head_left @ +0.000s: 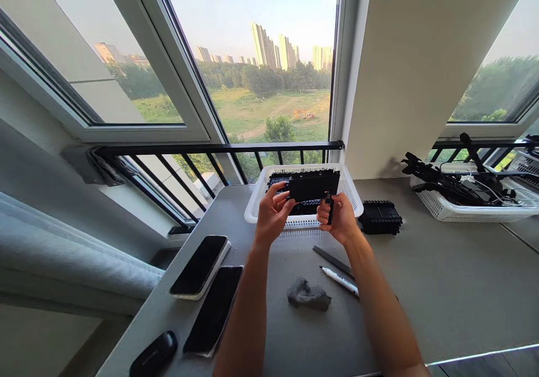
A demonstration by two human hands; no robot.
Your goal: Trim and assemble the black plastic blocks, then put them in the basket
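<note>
- Near the tabletop's (pixel 442 276) far edge, our left hand (pixel 273 211) pinches a black panel (pixel 312 186).
- Our right hand (pixel 340 217) clasps a small dark piece (pixel 330 210) beside it.

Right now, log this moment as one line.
left hand: holding black panel | right hand: gripping small black part at panel's lower right | behind: white basket | table: white marker, grey lump

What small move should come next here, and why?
Perhaps the right hand should carefully work the small dark item along the lower right edge of the black panel: it grips the item right by that edge, while the left hand holds the panel's left end. Whether item and panel touch is hard to tell.
</note>
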